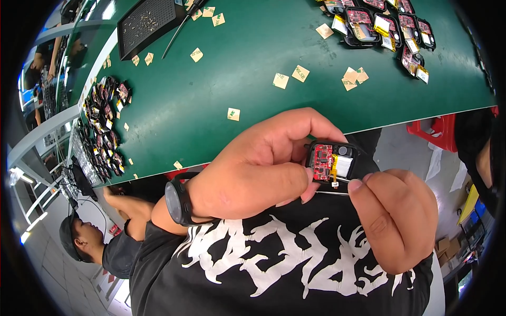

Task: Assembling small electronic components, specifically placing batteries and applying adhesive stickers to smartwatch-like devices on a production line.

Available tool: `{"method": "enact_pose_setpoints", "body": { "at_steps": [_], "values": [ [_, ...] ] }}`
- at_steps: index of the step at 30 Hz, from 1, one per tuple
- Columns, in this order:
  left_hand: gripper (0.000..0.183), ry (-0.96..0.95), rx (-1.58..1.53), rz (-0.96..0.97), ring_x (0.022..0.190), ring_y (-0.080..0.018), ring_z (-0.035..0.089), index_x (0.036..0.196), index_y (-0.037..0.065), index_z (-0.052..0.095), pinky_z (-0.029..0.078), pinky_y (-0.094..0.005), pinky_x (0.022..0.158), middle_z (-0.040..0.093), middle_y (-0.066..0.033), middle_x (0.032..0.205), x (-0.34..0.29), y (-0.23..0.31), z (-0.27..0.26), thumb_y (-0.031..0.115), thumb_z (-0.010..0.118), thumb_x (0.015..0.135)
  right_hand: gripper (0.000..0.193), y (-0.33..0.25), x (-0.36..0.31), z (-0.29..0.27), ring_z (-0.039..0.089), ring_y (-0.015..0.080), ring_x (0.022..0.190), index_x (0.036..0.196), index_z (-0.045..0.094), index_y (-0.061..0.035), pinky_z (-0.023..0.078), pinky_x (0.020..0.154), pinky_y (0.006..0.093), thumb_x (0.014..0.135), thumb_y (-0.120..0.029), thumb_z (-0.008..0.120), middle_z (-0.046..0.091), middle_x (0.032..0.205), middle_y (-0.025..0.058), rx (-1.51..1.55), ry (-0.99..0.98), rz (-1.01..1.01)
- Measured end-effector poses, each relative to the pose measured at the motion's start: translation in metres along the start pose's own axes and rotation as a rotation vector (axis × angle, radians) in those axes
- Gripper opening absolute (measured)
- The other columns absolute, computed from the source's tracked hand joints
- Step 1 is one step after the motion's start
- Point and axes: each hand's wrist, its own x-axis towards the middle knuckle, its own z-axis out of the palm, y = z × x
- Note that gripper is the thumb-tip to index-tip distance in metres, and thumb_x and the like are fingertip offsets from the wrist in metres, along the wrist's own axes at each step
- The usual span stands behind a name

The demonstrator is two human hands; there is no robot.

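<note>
Just off the near edge of the table, my left hand (279, 163) grips a small black plastic housing (357, 154) between thumb and fingers. Inside the open housing lie a red circuit board (322, 160) and a silvery-white battery (343, 167) with yellow tape along its side. A short yellow flex strip (333, 178) with a pale tip hangs over the lower rim. My right hand (398, 216) is closed in a pinch at the lower right corner of the housing. A thin shiny edge shows by its fingertips; what they hold is too small to tell.
Housings with red boards and batteries (363, 31) are piled at the far right, and more units (105, 126) line the left. A black tray (153, 26) of small parts and a screwdriver (179, 31) lie far left. Square adhesive pads (281, 80) are scattered about. A person (87, 237) sits left.
</note>
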Motion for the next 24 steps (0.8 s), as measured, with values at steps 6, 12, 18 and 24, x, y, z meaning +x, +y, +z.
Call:
{"method": "enact_pose_setpoints", "body": {
  "at_steps": [6, 12, 18, 24],
  "values": [
    [0.044, -0.001, 0.081, 0.010, 0.067, -0.0044, 0.053, 0.134, -0.007, 0.046, 0.040, -0.0181, 0.053, 0.064, -0.0093, 0.093, -0.001, 0.001, 0.000, -0.001, 0.051, 0.090, 0.035, 0.004, 0.003, 0.000, 0.059, 0.0254, 0.058, 0.089, 0.068, 0.0116, 0.047, 0.047, 0.0308, 0.057, -0.003, 0.071, 0.063, 0.080, 0.0195, 0.068, 0.023, -0.002],
    [0.045, 0.008, 0.079, 0.047, 0.074, -0.0045, 0.056, 0.134, -0.008, 0.046, 0.043, -0.0182, 0.057, 0.063, -0.0090, 0.103, -0.001, -0.001, 0.001, -0.004, 0.049, 0.090, 0.035, 0.005, 0.005, -0.003, 0.058, 0.0251, 0.057, 0.088, 0.068, 0.0116, 0.046, 0.046, 0.0306, 0.056, -0.003, 0.071, 0.062, 0.079, 0.0201, 0.116, -0.023, 0.002],
    [0.044, -0.011, 0.081, 0.076, 0.076, -0.0044, 0.057, 0.134, -0.008, 0.046, 0.044, -0.0181, 0.058, 0.063, -0.0085, 0.104, -0.001, -0.005, -0.001, -0.005, 0.049, 0.090, 0.036, -0.002, 0.005, -0.004, 0.060, 0.0261, 0.060, 0.090, 0.069, 0.0099, 0.047, 0.048, 0.0313, 0.057, -0.005, 0.071, 0.063, 0.081, 0.0181, 0.042, -0.026, -0.030],
    [0.043, -0.007, 0.091, 0.016, 0.069, -0.0046, 0.054, 0.133, -0.007, 0.047, 0.040, -0.0176, 0.053, 0.064, -0.0085, 0.092, -0.001, 0.001, -0.001, -0.002, 0.050, 0.090, 0.038, -0.009, 0.007, -0.007, 0.061, 0.0268, 0.061, 0.092, 0.070, 0.0090, 0.046, 0.048, 0.0317, 0.058, -0.006, 0.071, 0.063, 0.084, 0.0165, -0.029, -0.052, 0.039]
  ]
}}
